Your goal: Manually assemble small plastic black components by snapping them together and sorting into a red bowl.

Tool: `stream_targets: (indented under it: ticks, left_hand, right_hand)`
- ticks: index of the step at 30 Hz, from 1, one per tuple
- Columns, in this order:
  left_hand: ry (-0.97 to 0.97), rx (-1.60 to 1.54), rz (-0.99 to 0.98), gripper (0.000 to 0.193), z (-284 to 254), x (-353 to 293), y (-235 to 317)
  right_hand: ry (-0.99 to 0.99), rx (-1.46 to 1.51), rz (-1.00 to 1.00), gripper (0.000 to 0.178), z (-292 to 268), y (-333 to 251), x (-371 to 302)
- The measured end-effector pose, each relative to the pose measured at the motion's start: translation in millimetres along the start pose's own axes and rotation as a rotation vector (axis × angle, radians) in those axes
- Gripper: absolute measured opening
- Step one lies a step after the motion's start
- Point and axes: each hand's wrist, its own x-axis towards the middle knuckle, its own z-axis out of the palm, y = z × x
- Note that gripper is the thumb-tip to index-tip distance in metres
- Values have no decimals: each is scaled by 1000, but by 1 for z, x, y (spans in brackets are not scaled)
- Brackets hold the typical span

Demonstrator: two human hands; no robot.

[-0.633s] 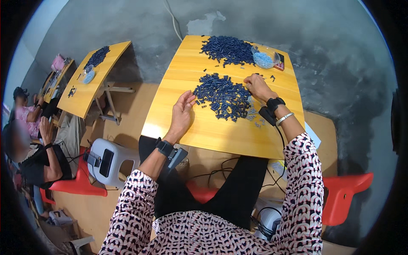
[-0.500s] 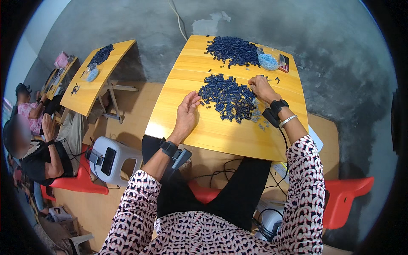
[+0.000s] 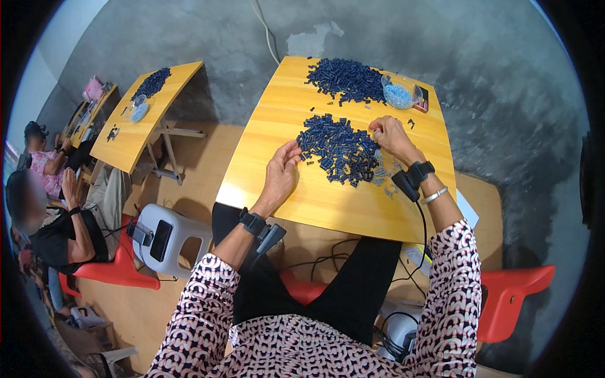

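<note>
A pile of small dark blue plastic pieces [image 3: 337, 151] lies on the yellow wooden table [image 3: 265, 195] in front of me. At its left edge my left hand [image 3: 282, 173] is open, its fingers loosely bent and their tips beside the outermost pieces. My right hand [image 3: 392, 137] is at the pile's right edge, fingers closed in a pinch; what is between them is too small to make out. Some small clear grey pieces [image 3: 380, 173] are scattered below the right hand, against the blue pile.
A larger pile of dark blue pieces [image 3: 345, 80] covers the table's far side. Beside it stands a clear tub of light blue bits [image 3: 398, 96] near a dark red box [image 3: 421, 99]. Two people sit at the left, near another table [image 3: 116, 151]. A grey wall [image 3: 214, 50] rises behind.
My right hand has shifted slightly at the pile's right edge, its fingers still pinched. The left hand stays almost in place. The whole view has moved slightly.
</note>
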Motion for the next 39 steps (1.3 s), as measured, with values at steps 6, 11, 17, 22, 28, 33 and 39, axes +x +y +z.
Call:
stream_targets:
  ticks: [6, 11, 17, 22, 28, 33, 39]
  left_hand:
    - [-18, 58, 38, 37, -1, 5, -2]
    - [-53, 18, -6, 38, -3, 0, -6]
    - [-56, -1, -27, 37, -6, -16, -4]
    - [-50, -51, -16, 37, -3, -15, -7]
    - [-28, -127, -125, 37, 1, -22, 2]
    - [-135, -383, -316, 33, 10, -65, 54]
    - [-318, -571, -428, 30, 33, -97, 90]
  right_hand:
    - [-6, 59, -133, 24, 13, -25, -7]
    - [-141, 159, 40, 23, 5, -59, -25]
    - [-129, 328, 42, 22, -3, -77, -69]
    - [-125, 326, 119, 21, 9, -53, -71]
    - [-89, 373, 191, 16, 24, -38, -50]
    - [-91, 535, 123, 12, 3, -78, -92]
    - [51, 749, 100, 12, 11, -112, -167]
